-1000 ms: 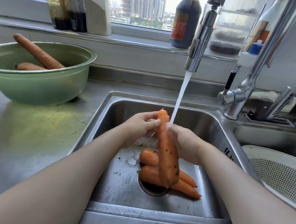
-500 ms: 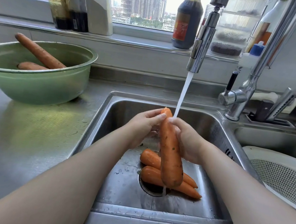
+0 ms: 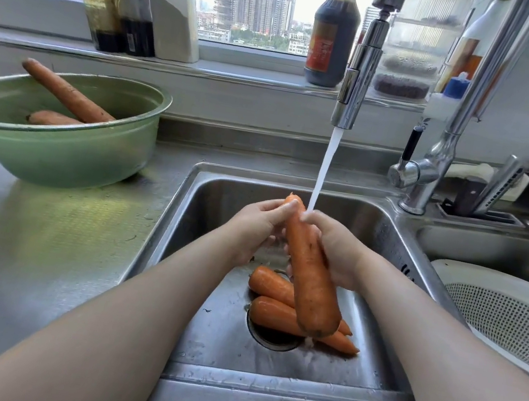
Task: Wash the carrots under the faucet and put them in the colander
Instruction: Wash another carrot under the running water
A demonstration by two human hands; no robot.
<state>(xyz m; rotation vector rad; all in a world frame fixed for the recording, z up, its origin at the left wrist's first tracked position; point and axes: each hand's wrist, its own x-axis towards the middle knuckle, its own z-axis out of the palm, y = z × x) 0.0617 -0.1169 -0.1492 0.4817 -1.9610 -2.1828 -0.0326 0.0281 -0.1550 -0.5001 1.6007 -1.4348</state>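
Orange carrots (image 3: 308, 276): one under faucet (image 3: 357, 86), two in sink (image 3: 209, 340), two in bowl (image 3: 54, 160).

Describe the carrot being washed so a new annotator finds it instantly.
Find the sink under the running faucet. Over its drain, the left hand and right hand hold one carrot, tilted, thick end nearest the camera. Unlike the two carrots lying on the sink floor, it is lifted clear.

We note that the held carrot (image 3: 310, 277) hides most fingers of the right hand (image 3: 339, 252) and the middles of two carrots (image 3: 272, 316) below it, which themselves mask part of the drain (image 3: 270, 340). Right of the right hand the colander (image 3: 487, 275), and left of the left hand (image 3: 252, 227) the green bowl (image 3: 65, 158), are cut by the frame edges.
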